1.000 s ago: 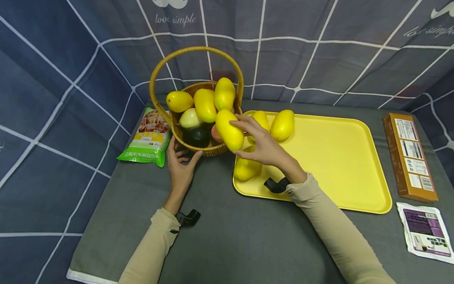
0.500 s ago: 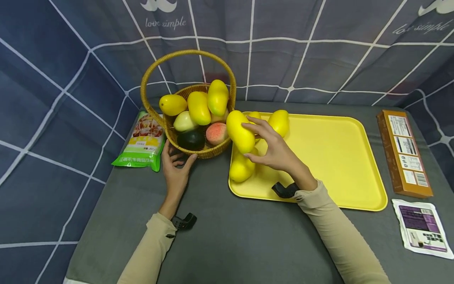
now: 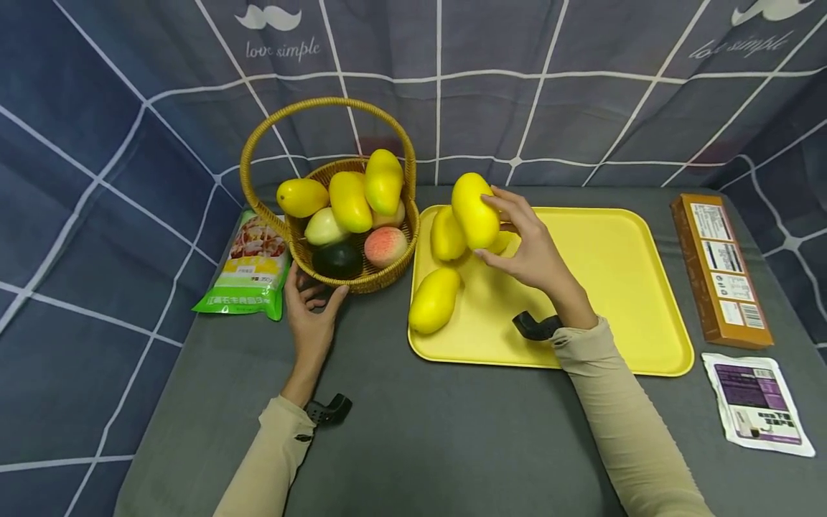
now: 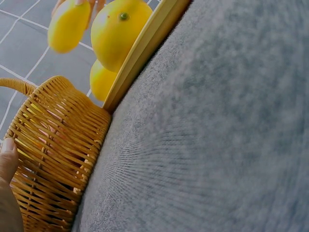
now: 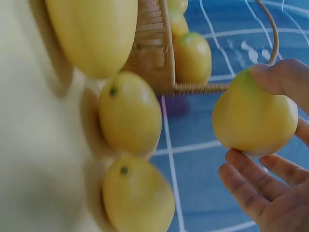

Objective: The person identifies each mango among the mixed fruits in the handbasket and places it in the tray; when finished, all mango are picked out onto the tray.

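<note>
My right hand [image 3: 530, 244] holds a yellow mango [image 3: 474, 210] between thumb and fingers, above the left part of a yellow tray [image 3: 594, 287]. In the right wrist view, the held mango [image 5: 256, 116] shows a greenish end under the thumb. Three more mangoes lie on the tray, one of them at its near left [image 3: 435, 300]. My left hand [image 3: 310, 309] holds the near side of a wicker basket [image 3: 381, 280], its thumb [image 4: 7, 154] against the weave. Inside the basket are several mangoes, a peach [image 3: 385, 246], a dark green fruit [image 3: 338, 260] and a pale green one [image 3: 326, 226].
A green-and-white food packet [image 3: 248, 266] lies left of the basket. Right of the tray are a brown box [image 3: 720, 269] and a white-and-purple pouch [image 3: 756, 402]. The basket's tall handle [image 3: 329, 104] arches over the fruit. Checked cloth [image 3: 478, 108] hangs behind.
My right hand has carried the mango rightward from the basket's edge to above the tray, uncovering the peach. My left hand stays at the basket, and the head view has shifted slightly.
</note>
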Action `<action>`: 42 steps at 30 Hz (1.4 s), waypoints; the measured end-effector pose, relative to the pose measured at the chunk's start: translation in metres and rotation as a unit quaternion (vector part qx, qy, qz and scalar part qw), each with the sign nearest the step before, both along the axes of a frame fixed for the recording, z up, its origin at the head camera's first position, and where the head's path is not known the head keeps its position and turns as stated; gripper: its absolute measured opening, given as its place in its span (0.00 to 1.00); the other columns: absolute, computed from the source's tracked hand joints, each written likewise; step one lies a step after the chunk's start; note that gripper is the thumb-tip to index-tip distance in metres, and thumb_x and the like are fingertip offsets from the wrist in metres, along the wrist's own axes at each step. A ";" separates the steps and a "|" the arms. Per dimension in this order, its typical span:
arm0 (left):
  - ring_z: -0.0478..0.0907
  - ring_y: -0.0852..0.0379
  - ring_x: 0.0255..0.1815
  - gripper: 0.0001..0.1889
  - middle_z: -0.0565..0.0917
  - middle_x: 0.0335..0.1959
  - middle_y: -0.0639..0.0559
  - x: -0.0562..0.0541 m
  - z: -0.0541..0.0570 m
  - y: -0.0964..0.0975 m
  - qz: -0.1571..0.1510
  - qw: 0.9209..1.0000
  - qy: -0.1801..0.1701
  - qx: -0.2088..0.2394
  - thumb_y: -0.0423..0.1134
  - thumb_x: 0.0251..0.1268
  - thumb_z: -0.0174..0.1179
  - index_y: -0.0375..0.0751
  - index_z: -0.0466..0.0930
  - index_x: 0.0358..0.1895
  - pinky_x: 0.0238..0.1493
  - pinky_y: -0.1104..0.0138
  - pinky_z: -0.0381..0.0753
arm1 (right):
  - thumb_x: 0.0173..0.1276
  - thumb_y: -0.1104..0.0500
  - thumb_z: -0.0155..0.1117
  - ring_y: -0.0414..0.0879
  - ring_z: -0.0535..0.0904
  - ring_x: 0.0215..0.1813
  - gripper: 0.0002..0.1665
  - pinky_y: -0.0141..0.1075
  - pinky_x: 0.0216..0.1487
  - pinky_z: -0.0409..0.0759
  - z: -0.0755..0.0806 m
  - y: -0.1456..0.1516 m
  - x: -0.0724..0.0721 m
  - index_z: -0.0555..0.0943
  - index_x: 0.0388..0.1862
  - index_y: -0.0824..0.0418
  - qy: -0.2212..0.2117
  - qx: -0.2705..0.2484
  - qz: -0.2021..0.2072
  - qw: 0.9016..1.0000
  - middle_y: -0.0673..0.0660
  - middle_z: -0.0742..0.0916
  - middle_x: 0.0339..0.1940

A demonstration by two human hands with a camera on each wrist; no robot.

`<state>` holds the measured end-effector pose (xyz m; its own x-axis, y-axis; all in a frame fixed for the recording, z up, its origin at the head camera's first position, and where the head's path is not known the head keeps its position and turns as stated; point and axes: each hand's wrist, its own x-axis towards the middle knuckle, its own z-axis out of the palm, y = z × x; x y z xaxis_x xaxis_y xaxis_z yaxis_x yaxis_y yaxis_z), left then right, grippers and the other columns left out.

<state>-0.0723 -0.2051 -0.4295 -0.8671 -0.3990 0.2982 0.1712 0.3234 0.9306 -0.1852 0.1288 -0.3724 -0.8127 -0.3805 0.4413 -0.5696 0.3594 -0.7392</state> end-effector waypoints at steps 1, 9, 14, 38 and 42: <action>0.71 0.37 0.56 0.45 0.66 0.67 0.32 0.000 0.000 0.000 0.000 1.000 0.001 0.000 0.33 0.61 0.68 0.38 0.50 0.77 0.47 0.55 0.72 | 0.50 0.70 0.78 0.55 0.72 0.66 0.47 0.47 0.60 0.77 0.002 0.003 0.000 0.70 0.70 0.61 -0.002 0.002 -0.006 1.000 0.60 0.67 0.74; 0.71 0.36 0.56 0.45 0.66 0.68 0.33 0.000 -0.002 0.001 -0.003 1.000 0.003 -0.001 0.34 0.62 0.67 0.38 0.49 0.77 0.47 0.56 0.72 | 0.52 0.74 0.74 0.62 0.72 0.65 0.44 0.23 0.59 0.72 0.015 0.024 0.003 0.68 0.69 0.69 -0.014 0.001 -0.045 0.999 0.68 0.67 0.72; 0.71 0.35 0.56 0.44 0.66 0.68 0.33 0.002 -0.003 0.001 0.006 1.000 -0.003 0.000 0.34 0.62 0.67 0.38 0.49 0.77 0.47 0.60 0.72 | 0.51 0.74 0.75 0.61 0.72 0.65 0.47 0.22 0.58 0.72 -0.002 0.046 -0.014 0.69 0.71 0.62 -0.028 -0.005 -0.060 0.998 0.63 0.67 0.73; 0.72 0.37 0.56 0.45 0.65 0.69 0.32 0.001 -0.001 0.001 -0.010 1.000 0.000 0.001 0.32 0.63 0.66 0.39 0.48 0.78 0.47 0.65 0.73 | 0.53 0.70 0.74 0.66 0.66 0.68 0.46 0.59 0.66 0.67 -0.036 0.108 -0.035 0.67 0.72 0.64 -0.110 0.154 -0.057 0.980 0.67 0.63 0.74; 0.72 0.38 0.56 0.45 0.65 0.69 0.32 0.001 -0.001 0.001 -0.009 1.000 0.002 -0.002 0.32 0.63 0.66 0.38 0.48 0.78 0.46 0.64 0.73 | 0.53 0.71 0.74 0.67 0.65 0.67 0.45 0.60 0.66 0.65 -0.040 0.110 -0.036 0.68 0.71 0.64 -0.112 0.150 -0.037 0.982 0.69 0.62 0.73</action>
